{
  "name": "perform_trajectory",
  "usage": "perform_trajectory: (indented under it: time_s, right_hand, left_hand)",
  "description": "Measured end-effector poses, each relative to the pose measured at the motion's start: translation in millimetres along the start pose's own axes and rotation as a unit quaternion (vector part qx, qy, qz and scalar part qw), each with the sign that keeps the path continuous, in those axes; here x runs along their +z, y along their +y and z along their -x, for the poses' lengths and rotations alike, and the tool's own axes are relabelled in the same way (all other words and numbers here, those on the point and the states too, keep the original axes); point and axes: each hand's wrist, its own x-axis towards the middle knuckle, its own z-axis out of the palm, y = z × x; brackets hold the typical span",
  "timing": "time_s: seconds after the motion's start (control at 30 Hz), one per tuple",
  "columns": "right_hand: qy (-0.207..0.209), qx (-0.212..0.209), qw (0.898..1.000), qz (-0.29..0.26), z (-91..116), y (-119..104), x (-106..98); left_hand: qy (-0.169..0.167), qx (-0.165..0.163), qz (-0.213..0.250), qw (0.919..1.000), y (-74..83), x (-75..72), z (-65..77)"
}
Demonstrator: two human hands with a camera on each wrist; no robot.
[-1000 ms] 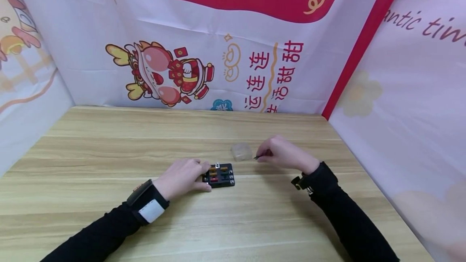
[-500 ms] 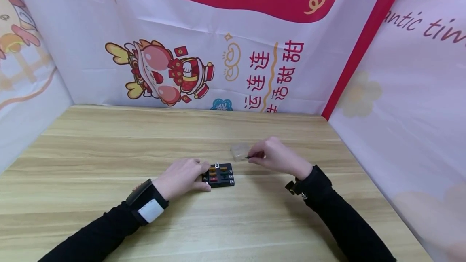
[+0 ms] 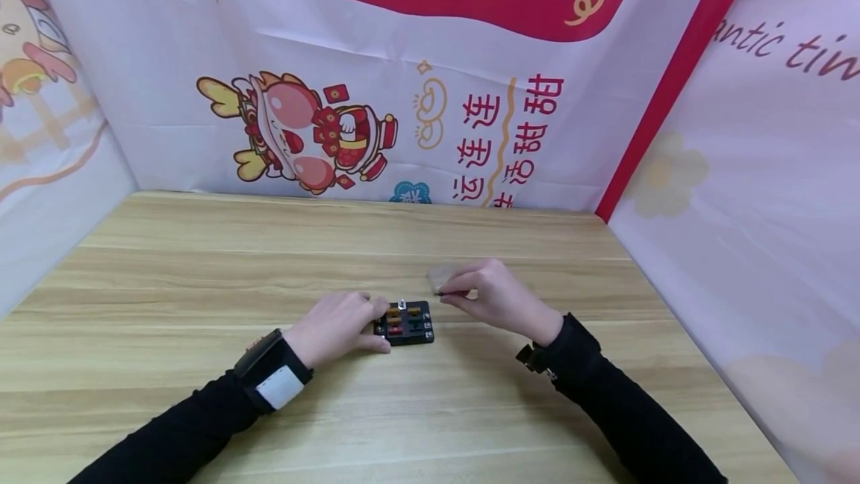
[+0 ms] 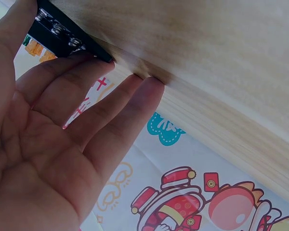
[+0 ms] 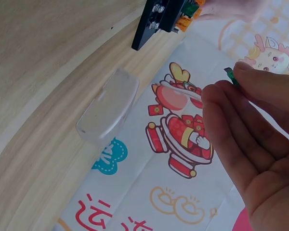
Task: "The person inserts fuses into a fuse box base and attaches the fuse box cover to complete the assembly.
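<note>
A black fuse box (image 3: 422, 324) with orange, red and green blade fuses lies flat on the table. My left hand (image 3: 336, 327) holds its left side, the thumb at the near corner and fingers at the far edge. In the left wrist view, screw terminals run along the fuse box (image 4: 62, 41), and two fingertips rest on the table. Between thumb and fingertips my right hand (image 3: 504, 301) pinches a small green blade fuse (image 5: 231, 76), its metal prong sticking out. That hand hovers just right of the box, in front of a clear plastic cover (image 3: 438, 274).
The clear cover (image 5: 108, 106) sits on the wooden table (image 3: 222, 267) behind the fuse box. Printed cloth walls (image 3: 376, 36) close off the back and both sides. Both wrists wear black straps.
My right hand has moved left with the blade fuse, from the right of the clear cover to near the fuse box. My left hand and the box have stayed put.
</note>
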Motion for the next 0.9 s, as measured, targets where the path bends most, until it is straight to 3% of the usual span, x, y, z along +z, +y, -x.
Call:
perform_trajectory:
  time_s: [0.53,0.9]
  right_hand:
    - [-0.017,-0.059,0.998,-0.026,-6.0,-7.2,14.1]
    - [-0.045,-0.050,0.998,-0.020,-9.9,-13.7,15.8]
  left_hand:
    - [0.000,-0.003,-0.006,1.0000,-3.0,0.1,0.2]
    - [-0.003,0.000,-0.008,1.0000,-4.0,0.6,-1.8]
